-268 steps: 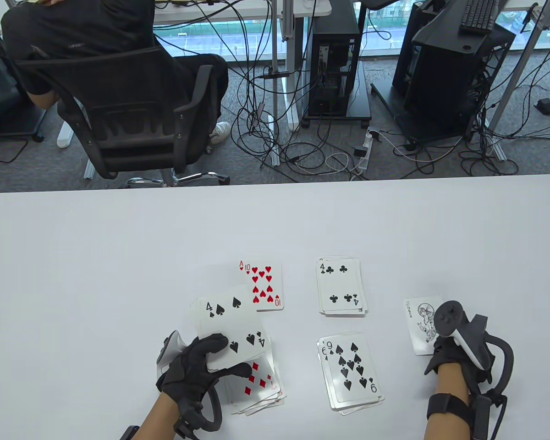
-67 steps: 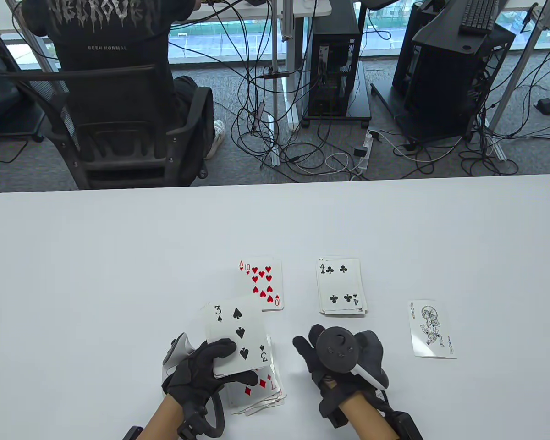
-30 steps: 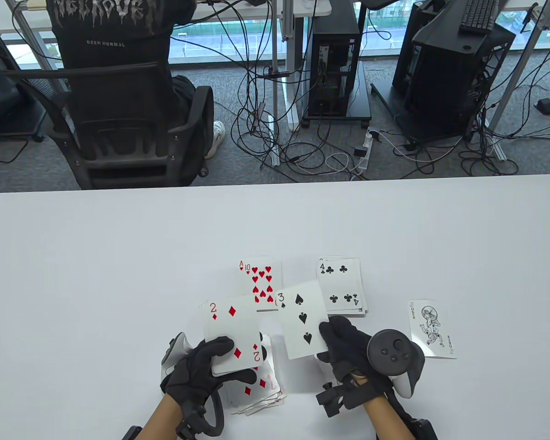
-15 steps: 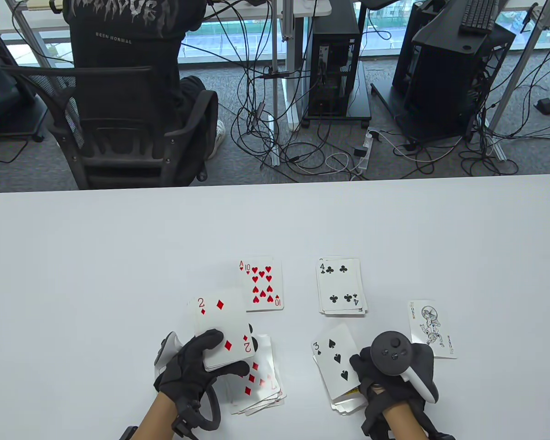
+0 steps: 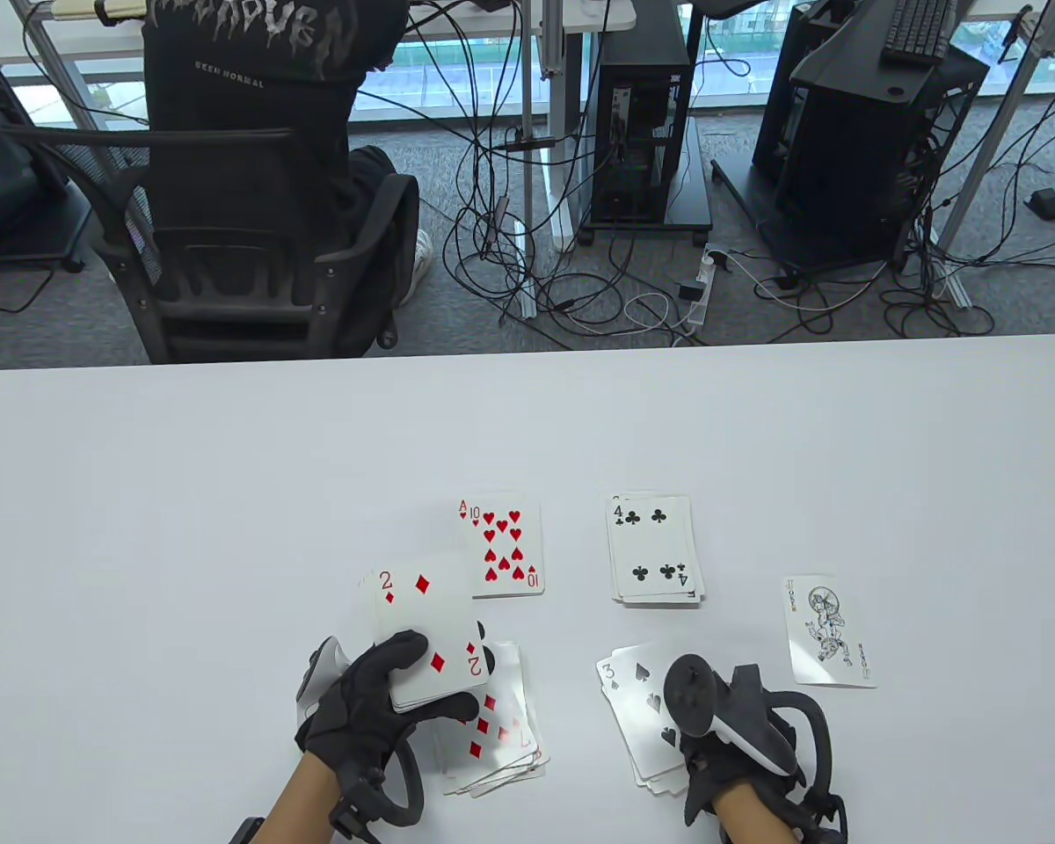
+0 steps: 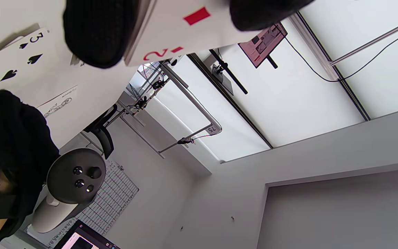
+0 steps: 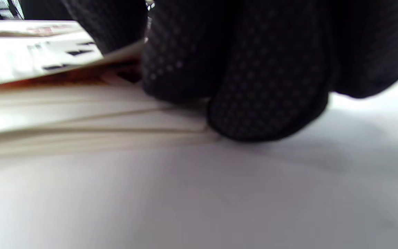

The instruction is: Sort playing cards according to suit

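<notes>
My left hand (image 5: 378, 703) grips the unsorted deck, with the 2 of diamonds (image 5: 424, 635) face up on top, above the diamonds pile (image 5: 497, 743). In the left wrist view my fingertips (image 6: 98, 34) clamp that card (image 6: 171, 31). The 3 of spades (image 5: 643, 708) lies face up on the spades pile at the front right. My right hand (image 5: 712, 760) is at that pile's near right corner. In the right wrist view its fingers (image 7: 268, 86) rest at the stack's edge (image 7: 81, 117) and still pinch the top card.
The hearts pile (image 5: 501, 545), topped by the 10, and the clubs pile (image 5: 655, 549), topped by the 4, lie behind. A joker (image 5: 826, 630) lies alone at the right. The white table (image 5: 185, 492) runs wide to the left and back.
My right hand took the 3 of spades off the deck, carried it right and laid it on the spades pile. The 2 of diamonds now tops the deck. My left hand has barely moved.
</notes>
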Demonstrator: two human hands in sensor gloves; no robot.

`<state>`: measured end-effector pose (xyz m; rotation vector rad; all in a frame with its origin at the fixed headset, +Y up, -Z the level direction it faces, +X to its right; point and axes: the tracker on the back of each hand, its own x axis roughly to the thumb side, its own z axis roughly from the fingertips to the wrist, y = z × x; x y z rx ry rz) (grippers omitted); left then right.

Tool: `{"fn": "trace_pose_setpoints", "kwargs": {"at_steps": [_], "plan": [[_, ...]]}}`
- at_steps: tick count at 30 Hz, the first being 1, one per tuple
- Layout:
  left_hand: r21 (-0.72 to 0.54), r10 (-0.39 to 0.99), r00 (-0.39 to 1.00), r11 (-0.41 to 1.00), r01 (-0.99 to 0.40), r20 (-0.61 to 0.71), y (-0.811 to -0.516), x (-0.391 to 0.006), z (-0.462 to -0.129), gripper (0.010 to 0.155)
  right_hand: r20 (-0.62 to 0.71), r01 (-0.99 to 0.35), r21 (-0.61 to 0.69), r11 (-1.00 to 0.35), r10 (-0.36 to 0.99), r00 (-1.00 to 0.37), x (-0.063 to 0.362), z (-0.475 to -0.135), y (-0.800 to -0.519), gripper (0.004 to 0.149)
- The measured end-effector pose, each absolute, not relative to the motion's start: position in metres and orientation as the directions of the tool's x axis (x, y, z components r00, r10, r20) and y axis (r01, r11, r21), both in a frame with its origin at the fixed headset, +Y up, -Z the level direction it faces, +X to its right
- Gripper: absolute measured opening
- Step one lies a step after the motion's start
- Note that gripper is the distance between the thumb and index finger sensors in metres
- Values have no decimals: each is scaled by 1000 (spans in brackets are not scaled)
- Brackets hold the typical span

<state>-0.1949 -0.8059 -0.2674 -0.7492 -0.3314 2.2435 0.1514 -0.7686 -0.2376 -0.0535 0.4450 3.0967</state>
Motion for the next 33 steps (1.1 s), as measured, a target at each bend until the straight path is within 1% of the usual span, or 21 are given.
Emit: {"fn": "trace_pose_setpoints", "kwargs": {"at_steps": [6,7,9,12,13,15,19,21,23,26,29,30,33], "plan": [[-440,718,-559,-696,-567,-415,-806,-195,-267,51,-53,26,332,-943,-46,-998,150,-237,-766,59],[-445,718,-558,-695,-564,-415,-806,-195,-267,51,-57,26,329,-944,-47,-997,148,-237,-764,59],[-450,720,-557,-694,-562,-415,-806,-195,-267,51,-45,11,281,-960,-25,-999,143,-236,-755,59],[-452,722,-552,-692,-563,-416,-807,-195,-268,51,3,-73,176,-982,74,-997,130,-236,-738,58],[-452,722,-551,-691,-564,-418,-807,-195,-268,51,34,-129,132,-983,135,-990,123,-236,-731,58],[-454,723,-548,-691,-563,-421,-808,-194,-267,51,109,-232,94,-968,242,-964,110,-238,-722,58],[-462,728,-540,-685,-563,-422,-808,-194,-267,51,251,-457,1,-889,443,-861,78,-245,-711,58],[-464,729,-538,-684,-563,-423,-809,-194,-267,51,320,-559,-26,-829,522,-790,63,-247,-710,58],[-467,731,-534,-682,-563,-424,-809,-193,-267,51,380,-636,-67,-769,570,-729,49,-246,-708,57],[-479,739,-522,-673,-563,-425,-809,-191,-267,51,440,-682,-84,-727,587,-680,34,-241,-710,64],[-496,756,-494,-654,-571,-429,-810,-187,-266,51,448,-654,-48,-755,568,-690,26,-235,-715,76],[-504,763,-482,-647,-573,-431,-810,-185,-265,51,447,-646,-38,-763,565,-694,24,-233,-718,78],[-513,758,-480,-652,-558,-441,-810,-180,-263,52,469,-631,-60,-774,536,-702,21,-228,-722,82]]}}
